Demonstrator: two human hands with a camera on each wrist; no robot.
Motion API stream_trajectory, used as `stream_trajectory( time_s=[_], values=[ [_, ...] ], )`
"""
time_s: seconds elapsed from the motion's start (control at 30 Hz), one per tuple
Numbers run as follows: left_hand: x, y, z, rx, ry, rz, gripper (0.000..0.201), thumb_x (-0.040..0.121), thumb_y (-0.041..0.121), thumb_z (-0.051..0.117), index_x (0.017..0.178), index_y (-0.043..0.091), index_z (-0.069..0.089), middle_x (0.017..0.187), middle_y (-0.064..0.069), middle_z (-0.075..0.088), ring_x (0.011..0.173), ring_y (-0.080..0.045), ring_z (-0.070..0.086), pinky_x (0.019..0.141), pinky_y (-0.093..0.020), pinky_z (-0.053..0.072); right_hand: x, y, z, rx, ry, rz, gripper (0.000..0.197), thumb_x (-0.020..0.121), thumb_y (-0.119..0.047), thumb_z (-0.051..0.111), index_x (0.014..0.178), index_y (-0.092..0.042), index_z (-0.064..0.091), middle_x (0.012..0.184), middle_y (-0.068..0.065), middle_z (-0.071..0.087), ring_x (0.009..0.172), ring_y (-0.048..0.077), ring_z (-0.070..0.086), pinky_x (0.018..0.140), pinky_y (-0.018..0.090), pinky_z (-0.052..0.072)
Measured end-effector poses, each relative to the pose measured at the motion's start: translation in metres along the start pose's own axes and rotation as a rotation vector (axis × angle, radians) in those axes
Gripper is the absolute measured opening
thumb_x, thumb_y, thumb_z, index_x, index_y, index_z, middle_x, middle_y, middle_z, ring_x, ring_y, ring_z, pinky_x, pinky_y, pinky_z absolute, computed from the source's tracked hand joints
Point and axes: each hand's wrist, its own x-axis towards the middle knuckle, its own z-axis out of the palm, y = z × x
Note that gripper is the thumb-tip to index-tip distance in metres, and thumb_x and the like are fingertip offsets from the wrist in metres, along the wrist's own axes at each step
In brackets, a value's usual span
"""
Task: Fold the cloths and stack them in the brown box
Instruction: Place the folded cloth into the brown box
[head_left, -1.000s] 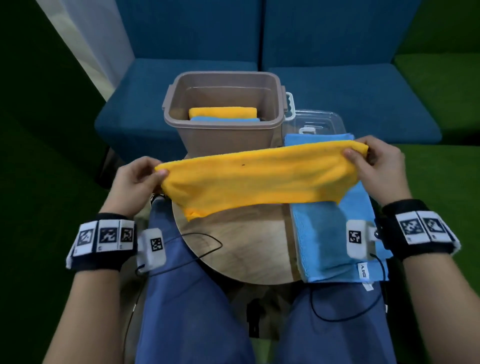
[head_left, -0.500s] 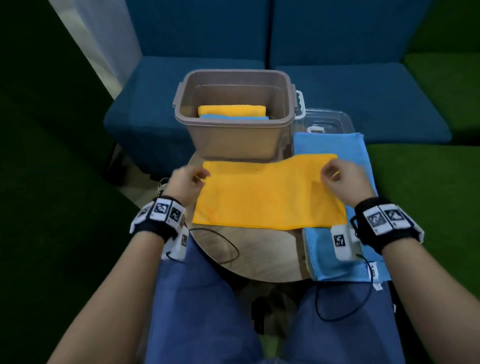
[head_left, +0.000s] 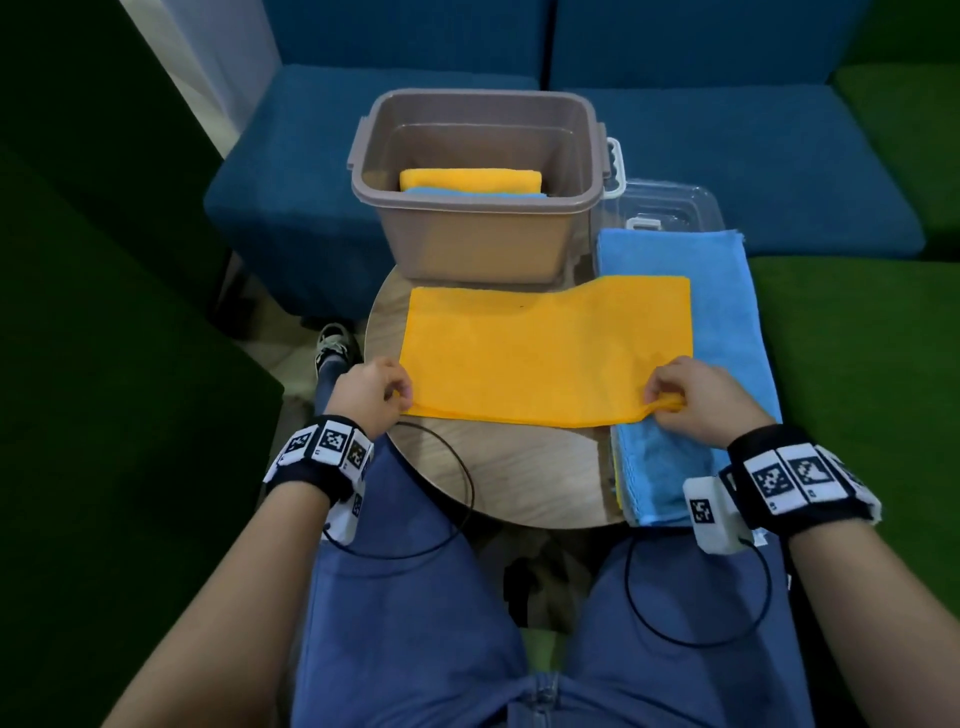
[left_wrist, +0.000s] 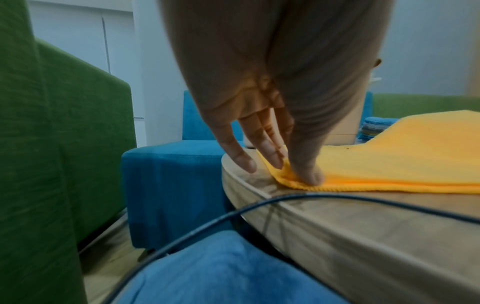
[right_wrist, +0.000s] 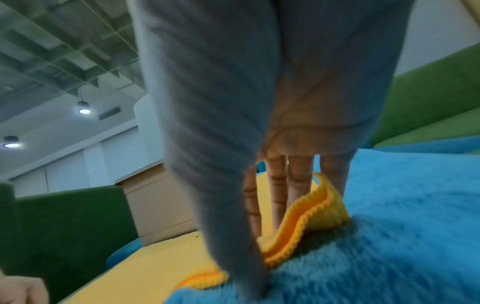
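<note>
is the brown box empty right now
No, the brown box already holds a folded yellow cloth lying on top of a blue one, seen in the head view.

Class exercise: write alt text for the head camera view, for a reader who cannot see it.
Two hands, left and right, pinch the near corners of a yellow cloth lying on a round wooden table. Behind it stands a brown box holding folded cloths; a blue cloth pile lies right.
</note>
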Motion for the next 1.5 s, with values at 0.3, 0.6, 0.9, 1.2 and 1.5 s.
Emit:
stream_trajectory(
  time_s=[0.3,0.6,0.9,1.2,1.5],
  values=[
    [-0.003,0.004,-0.003,0.002,0.016,-0.078,0.020,0.085,0.002,0.055,0.078,0.021,0.055,0.095,0.000,0.067,0.091,-0.022,0.061,0.073,-0.032,0.046,0.004,0.003,-0.022,0.089,-0.050,0.014,0.004,0.084,-0.015,0.075,0.086,-0.015,0.079,0.111,0.000,0.071,0.095,0.011,0.057,0.085,0.022,0.038],
    [-0.013,0.002,0.008,0.021,0.078,-0.030,0.022,0.079,-0.006,0.062,0.069,0.013,0.058,0.112,0.007,0.061,0.103,-0.020,0.058,0.077,-0.030,0.041,-0.013,0.007,-0.021,0.061,-0.069,0.004,0.015,0.076,-0.018,0.083,0.073,-0.024,0.069,0.101,-0.006,0.070,0.100,0.012,0.059,0.084,0.027,0.040],
    [-0.006,0.007,0.003,0.097,0.018,-0.039,0.020,0.079,0.001,0.061,0.069,0.018,0.058,0.116,0.004,0.062,0.103,-0.022,0.059,0.081,-0.034,0.047,-0.003,0.004,-0.018,-0.094,-0.101,-0.030,0.015,0.089,-0.016,0.067,0.081,-0.022,0.055,0.101,0.001,0.062,0.094,0.022,0.058,0.081,0.036,0.047],
    [-0.004,0.013,0.004,0.164,0.011,-0.071,0.011,0.084,0.006,0.058,0.081,0.010,0.068,0.118,0.000,0.061,0.101,-0.028,0.059,0.086,-0.042,0.048,-0.001,0.001,-0.019,-0.204,-0.101,-0.062,0.021,0.089,-0.010,0.063,0.073,-0.023,0.059,0.096,-0.004,0.058,0.088,0.022,0.057,0.079,0.040,0.048],
    [-0.006,0.013,0.005,0.102,0.051,-0.089,0.014,0.083,0.004,0.058,0.075,0.013,0.065,0.117,0.002,0.063,0.102,-0.027,0.060,0.085,-0.042,0.049,-0.008,0.005,-0.017,-0.258,-0.090,0.018,0.036,0.080,0.008,0.051,0.065,-0.024,0.053,0.102,-0.007,0.047,0.082,0.023,0.055,0.072,0.043,0.049]
  ],
)
